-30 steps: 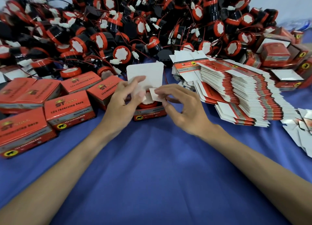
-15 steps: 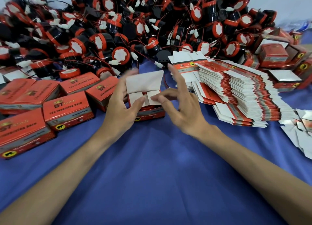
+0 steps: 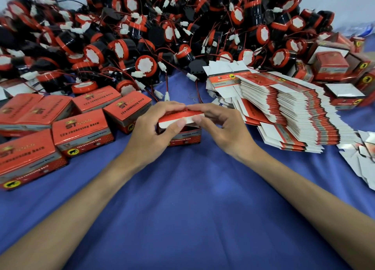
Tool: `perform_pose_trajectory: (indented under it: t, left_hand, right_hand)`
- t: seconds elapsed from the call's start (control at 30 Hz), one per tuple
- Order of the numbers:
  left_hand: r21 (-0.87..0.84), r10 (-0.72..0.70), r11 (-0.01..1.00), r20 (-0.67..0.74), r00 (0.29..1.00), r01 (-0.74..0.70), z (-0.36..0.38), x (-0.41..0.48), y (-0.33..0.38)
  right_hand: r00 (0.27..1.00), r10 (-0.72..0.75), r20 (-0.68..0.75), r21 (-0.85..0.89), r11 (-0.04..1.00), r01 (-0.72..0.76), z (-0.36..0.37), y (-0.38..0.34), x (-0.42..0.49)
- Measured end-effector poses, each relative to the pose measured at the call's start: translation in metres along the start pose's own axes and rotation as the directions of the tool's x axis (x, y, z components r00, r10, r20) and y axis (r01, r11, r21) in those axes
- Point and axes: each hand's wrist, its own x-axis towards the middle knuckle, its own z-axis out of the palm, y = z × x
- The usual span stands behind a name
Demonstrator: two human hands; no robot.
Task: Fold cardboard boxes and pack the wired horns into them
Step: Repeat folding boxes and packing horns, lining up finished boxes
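Viewed from my remote station, the box (image 3: 182,138) stands at the centre of the blue worktop (image 3: 192,198), held between both grips. The left grip (image 3: 150,132) curls round the box's left end, thumb pressing the white tuck flap (image 3: 188,120) and fingers over the lid's far edge. The right grip (image 3: 221,127) pinches the lid's right end the same way. The lid is lowered and the flap shows outside the front wall. Lid and fingers hide the inside, so I cannot tell whether a horn lies within. The front print is too blurred to read in full. The closed boxes (image 3: 83,132) at left run off frame. The stack of flat blanks (image 3: 294,111) lies right of the hands. The loose horns (image 3: 146,65) are heaped behind, the lower ones buried
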Motion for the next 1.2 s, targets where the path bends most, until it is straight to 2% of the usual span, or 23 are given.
perform_pose_trajectory:
  t: [0.17,0.27,0.37,0.47,0.67,0.87,1.0,1.13,1.2]
  left_hand:
    - [0.139,0.075,0.987,0.048,0.996,-0.081,-0.005,0.002,-0.007]
    - [0.174,0.135,0.974,0.070,0.988,-0.146,-0.007,0.003,-0.010]
    - [0.221,0.183,0.953,0.117,0.976,-0.205,-0.011,0.004,-0.014]
    - [0.269,0.257,0.918,0.154,0.954,-0.291,-0.014,0.005,-0.016]
    - [0.337,0.328,0.861,0.204,0.922,-0.381,-0.016,0.007,-0.019]
    - [0.341,0.352,0.848,0.211,0.912,-0.406,-0.019,0.008,-0.020]
    - [0.371,0.381,0.816,0.231,0.895,-0.443,-0.021,0.009,-0.021]
    - [0.378,0.407,0.799,0.231,0.884,-0.467,-0.021,0.008,-0.022]
    - [0.374,0.409,0.800,0.232,0.882,-0.469,-0.021,0.007,-0.023]
  right_hand:
    - [0.999,-0.011,-0.046,-0.034,0.999,0.009,0.001,0.002,0.001]
    - [0.978,-0.173,-0.117,-0.182,0.972,0.150,0.004,0.005,0.000]
    - [0.895,-0.427,-0.130,-0.446,0.831,0.332,0.008,0.009,-0.002]
    - [0.798,-0.602,-0.022,-0.650,0.615,0.446,0.000,0.012,0.001]
    - [0.795,-0.600,0.087,-0.715,0.518,0.469,-0.007,0.004,-0.001]
    - [0.799,-0.594,0.096,-0.798,0.433,0.418,-0.004,-0.005,-0.002]
    - [0.819,-0.562,0.119,-0.778,0.460,0.428,-0.014,-0.007,0.001]
    - [0.836,-0.472,0.279,-0.619,0.577,0.532,-0.024,0.001,0.002]
    - [0.847,-0.448,0.286,-0.576,0.626,0.525,-0.023,0.002,0.002]
